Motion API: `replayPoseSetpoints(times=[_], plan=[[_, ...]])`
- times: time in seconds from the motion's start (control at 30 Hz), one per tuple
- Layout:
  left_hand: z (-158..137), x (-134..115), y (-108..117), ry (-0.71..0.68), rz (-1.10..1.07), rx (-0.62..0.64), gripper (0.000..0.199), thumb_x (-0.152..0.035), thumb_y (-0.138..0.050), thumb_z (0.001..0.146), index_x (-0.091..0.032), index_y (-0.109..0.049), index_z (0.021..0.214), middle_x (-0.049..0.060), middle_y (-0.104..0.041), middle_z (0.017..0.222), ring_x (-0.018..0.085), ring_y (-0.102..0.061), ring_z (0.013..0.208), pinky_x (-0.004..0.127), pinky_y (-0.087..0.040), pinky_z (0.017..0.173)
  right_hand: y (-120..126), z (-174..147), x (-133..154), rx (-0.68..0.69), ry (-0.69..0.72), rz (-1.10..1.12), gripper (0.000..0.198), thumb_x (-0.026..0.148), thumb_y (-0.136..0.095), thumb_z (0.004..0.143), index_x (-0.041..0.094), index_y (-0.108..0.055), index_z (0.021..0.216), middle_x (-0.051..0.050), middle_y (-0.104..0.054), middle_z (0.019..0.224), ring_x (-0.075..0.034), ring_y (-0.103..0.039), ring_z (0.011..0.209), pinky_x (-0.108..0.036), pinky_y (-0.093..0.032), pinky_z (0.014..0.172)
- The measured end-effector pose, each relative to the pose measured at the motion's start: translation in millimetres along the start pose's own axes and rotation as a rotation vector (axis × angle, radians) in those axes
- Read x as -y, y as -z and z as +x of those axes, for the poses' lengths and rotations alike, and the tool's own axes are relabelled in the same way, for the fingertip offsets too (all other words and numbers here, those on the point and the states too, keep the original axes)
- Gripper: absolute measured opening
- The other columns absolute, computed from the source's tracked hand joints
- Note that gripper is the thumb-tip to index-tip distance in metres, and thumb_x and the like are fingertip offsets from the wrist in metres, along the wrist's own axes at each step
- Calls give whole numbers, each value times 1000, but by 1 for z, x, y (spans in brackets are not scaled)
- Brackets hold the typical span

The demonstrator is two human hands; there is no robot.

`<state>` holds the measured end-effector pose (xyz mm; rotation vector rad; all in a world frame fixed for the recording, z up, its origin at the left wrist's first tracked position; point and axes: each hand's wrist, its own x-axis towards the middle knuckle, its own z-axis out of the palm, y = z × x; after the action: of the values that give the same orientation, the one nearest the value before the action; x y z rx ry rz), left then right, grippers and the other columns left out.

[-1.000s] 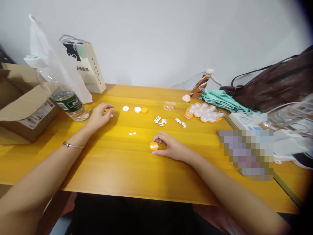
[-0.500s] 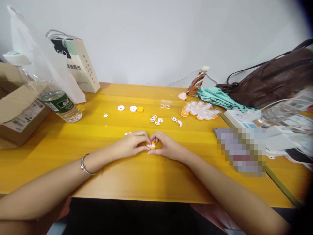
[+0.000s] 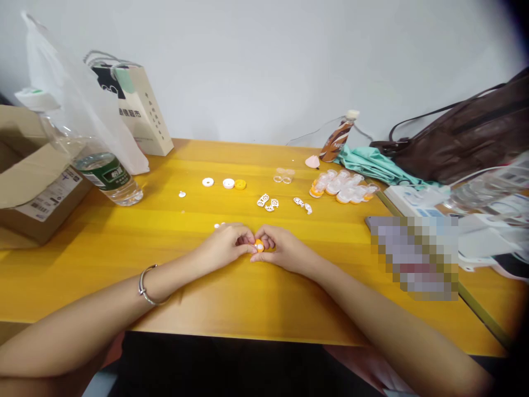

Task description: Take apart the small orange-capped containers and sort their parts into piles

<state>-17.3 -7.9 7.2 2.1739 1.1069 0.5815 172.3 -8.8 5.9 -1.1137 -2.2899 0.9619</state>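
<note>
Between my two hands, just above the near half of the table, is a small round orange-and-white plastic piece (image 3: 259, 246). My left hand (image 3: 229, 242) pinches its left side with thumb and fingers. From the right, my right hand (image 3: 278, 247) grips the same piece, thumb below and fingers curled above. The piece is partly covered by fingertips, so its exact kind is hidden. Small white parts (image 3: 219, 225) lie just behind my left hand. Farther back are white openwork pieces (image 3: 268, 203), a white ring (image 3: 208, 182), a white disc (image 3: 228, 183) and a yellow disc (image 3: 240, 184).
At the left stand a cardboard box (image 3: 37, 182), a large water bottle (image 3: 107, 176) and a paper bag (image 3: 144, 110). Clear-and-orange plastic pieces (image 3: 343, 187), a drink bottle (image 3: 336, 138), teal cloth (image 3: 367, 165) and a brown bag (image 3: 467, 132) sit at the right.
The view has shifted slightly. The fingers of my left hand have moved a little on the orange-and-white piece, which appears turned, with less of its white visible. Both hands stay on it.
</note>
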Motion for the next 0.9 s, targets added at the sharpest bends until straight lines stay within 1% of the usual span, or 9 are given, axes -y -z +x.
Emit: replayPoseSetpoints(times=[0.1, 0.17, 0.37, 0.47, 0.57, 0.63, 0.7, 0.83, 0.9], plan=[[0, -3, 1, 6, 61, -11, 10, -28, -62, 78, -18, -64, 78, 0, -65, 74, 12, -58, 67, 23, -43, 61, -2, 1, 1, 3, -2, 14, 34, 42, -71, 67, 18, -53, 83, 4, -50, 67, -10, -45, 61, -22, -34, 56], [-2, -7, 2, -30, 132, -17, 11, -27, -60, 80, -18, -64, 78, 1, -65, 74, 13, -58, 66, 23, -43, 61, -2, 1, 1, 3, -6, 11, 33, 42, -70, 67, 19, -53, 83, 5, -49, 65, -10, -44, 60, -22, -34, 55], [-6, -7, 3, -256, 425, -35, 17, -26, -54, 84, -15, -63, 74, 4, -62, 70, 14, -57, 66, 24, -41, 60, -1, 1, 0, -3, 0, -18, 27, 38, -67, 71, 19, -51, 81, 5, -47, 64, -9, -43, 58, -21, -33, 53], [-7, -3, 2, -365, 502, -53, 21, -26, -48, 87, -14, -62, 76, 5, -61, 71, 14, -57, 65, 25, -42, 60, -1, 1, 0, 11, 2, -25, 27, 39, -66, 72, 19, -52, 82, 4, -48, 66, -9, -43, 58, -21, -33, 53], [-8, -1, 1, -420, 547, -62, 25, -24, -42, 90, -13, -61, 78, 6, -60, 71, 14, -56, 64, 25, -42, 60, 0, 2, 1, 20, -5, -21, 27, 39, -67, 71, 18, -52, 82, 4, -49, 66, -9, -44, 59, -21, -34, 53], [-7, 0, 3, -432, 547, -60, 23, -24, -43, 90, -13, -60, 79, 6, -60, 72, 14, -56, 64, 25, -42, 60, 0, 2, 1, 25, -13, -14, 28, 39, -67, 70, 18, -53, 82, 4, -49, 66, -9, -43, 59, -21, -34, 53], [-7, 3, 9, -431, 527, -74, 20, -24, -44, 89, -14, -60, 81, 5, -60, 73, 13, -56, 66, 24, -43, 62, 1, 1, 1, 31, -19, -4, 29, 40, -67, 70, 19, -53, 83, 4, -48, 66, -9, -43, 59, -21, -34, 53], [-4, 17, 35, -371, 575, -162, 19, -21, -42, 89, -14, -59, 83, 4, -59, 72, 13, -54, 67, 24, -42, 63, 3, 0, 2, 34, -27, 13, 30, 40, -68, 70, 19, -53, 85, 4, -47, 68, -10, -44, 61, -21, -35, 55], [-3, 26, 50, -311, 594, -152, 18, -22, -43, 88, -15, -59, 82, 4, -59, 73, 14, -54, 68, 24, -41, 63, 4, 0, 2, 40, -26, 19, 28, 37, -69, 69, 19, -54, 85, 4, -47, 69, -9, -44, 62, -21, -35, 56]])
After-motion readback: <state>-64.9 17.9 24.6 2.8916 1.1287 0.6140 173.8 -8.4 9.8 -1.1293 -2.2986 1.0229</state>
